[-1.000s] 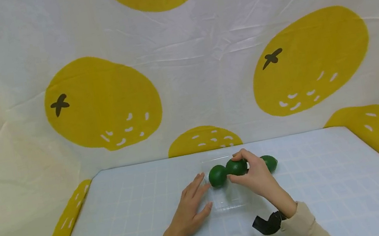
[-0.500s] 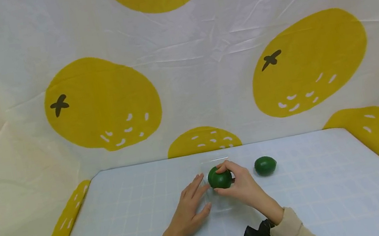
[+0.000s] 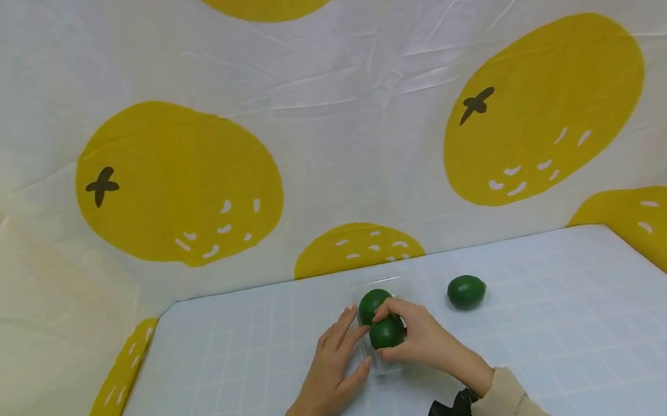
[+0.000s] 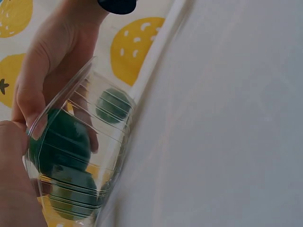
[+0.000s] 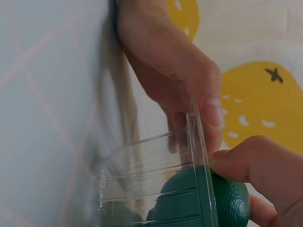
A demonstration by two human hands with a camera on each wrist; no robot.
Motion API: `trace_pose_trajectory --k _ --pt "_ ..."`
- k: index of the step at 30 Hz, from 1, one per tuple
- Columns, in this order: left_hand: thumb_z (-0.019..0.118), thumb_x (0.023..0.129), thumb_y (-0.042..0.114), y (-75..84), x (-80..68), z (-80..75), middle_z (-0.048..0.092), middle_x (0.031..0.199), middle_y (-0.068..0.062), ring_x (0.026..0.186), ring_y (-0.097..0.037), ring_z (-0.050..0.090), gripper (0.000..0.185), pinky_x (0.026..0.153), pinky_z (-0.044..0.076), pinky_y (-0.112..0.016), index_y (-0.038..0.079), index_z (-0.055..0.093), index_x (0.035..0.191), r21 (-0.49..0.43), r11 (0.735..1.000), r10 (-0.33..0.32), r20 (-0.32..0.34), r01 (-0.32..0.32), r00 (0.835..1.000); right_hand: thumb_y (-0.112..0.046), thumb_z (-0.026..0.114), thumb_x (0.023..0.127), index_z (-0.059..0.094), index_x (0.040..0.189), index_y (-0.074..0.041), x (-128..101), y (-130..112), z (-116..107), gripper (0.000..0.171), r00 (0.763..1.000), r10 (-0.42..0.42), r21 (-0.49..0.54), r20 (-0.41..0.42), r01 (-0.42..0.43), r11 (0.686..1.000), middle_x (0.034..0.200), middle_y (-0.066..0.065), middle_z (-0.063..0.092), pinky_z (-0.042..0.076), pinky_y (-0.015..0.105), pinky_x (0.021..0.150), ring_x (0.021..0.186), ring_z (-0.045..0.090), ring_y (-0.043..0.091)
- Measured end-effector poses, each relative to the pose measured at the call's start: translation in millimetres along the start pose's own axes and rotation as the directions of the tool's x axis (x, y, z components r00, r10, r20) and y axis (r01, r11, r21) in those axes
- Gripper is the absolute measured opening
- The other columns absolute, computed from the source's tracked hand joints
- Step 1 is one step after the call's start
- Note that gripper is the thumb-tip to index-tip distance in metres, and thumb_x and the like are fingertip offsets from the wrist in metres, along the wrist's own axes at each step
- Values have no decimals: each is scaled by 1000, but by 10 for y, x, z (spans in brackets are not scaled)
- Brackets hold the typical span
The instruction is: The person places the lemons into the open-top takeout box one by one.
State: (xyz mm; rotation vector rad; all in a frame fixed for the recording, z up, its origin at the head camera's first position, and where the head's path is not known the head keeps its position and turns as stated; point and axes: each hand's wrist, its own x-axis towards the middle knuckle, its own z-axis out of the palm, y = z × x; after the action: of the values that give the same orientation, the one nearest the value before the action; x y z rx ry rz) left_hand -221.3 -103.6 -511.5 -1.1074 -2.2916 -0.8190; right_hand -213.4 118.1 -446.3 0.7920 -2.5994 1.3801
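Observation:
My right hand (image 3: 424,338) holds a dark green lime (image 3: 386,335) between thumb and fingers, down in a clear plastic container (image 3: 389,372). Behind it, at the container's far end, lies a second lime (image 3: 371,303). My left hand (image 3: 328,371) rests along the container's left side, fingers straight and touching its edge. Through the ribbed clear wall, the left wrist view shows the held lime (image 4: 61,142) with the other lime (image 4: 73,196) beside it. In the right wrist view, my right thumb (image 5: 265,161) presses on the held lime at the container's rim.
A third lime (image 3: 467,291) lies on the table to the right of the container. The table (image 3: 235,371) has a pale blue cloth with a faint grid. Behind it hangs a white curtain (image 3: 352,124) printed with yellow fruit.
My right hand has carried its lime left and then toward me, from above the container down into its near part. The left hand stays put.

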Motion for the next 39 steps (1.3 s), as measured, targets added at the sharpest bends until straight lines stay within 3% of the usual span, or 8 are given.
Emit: trace_pose_trajectory --k 14,28,39 --pt "55 99 31 -2 4 0 30 160 -12 143 -35 34 45 108 33 -55 13 53 140 -11 1000 6 -5 -6 1000 -7 80 76 62 108 -10 -5 3 20 37 993 -6 -85 119 16 996 114 3 64 51 42 83 101 59 21" --pt "52 100 33 -20 -7 12 35 156 -17 142 -37 35 44 108 33 -55 10 54 139 -16 1000 25 -18 -25 1000 -6 78 76 64 103 -12 -13 1 17 31 992 12 -127 124 4 992 115 1 63 48 48 90 105 57 22" --pt "51 101 35 -29 -13 11 35 155 -19 143 -36 34 44 107 33 -55 10 55 138 -11 1000 26 -12 -26 1000 -4 72 72 69 92 -13 -18 -57 5 22 993 -1 -241 120 30 970 111 2 65 49 48 87 102 55 23"
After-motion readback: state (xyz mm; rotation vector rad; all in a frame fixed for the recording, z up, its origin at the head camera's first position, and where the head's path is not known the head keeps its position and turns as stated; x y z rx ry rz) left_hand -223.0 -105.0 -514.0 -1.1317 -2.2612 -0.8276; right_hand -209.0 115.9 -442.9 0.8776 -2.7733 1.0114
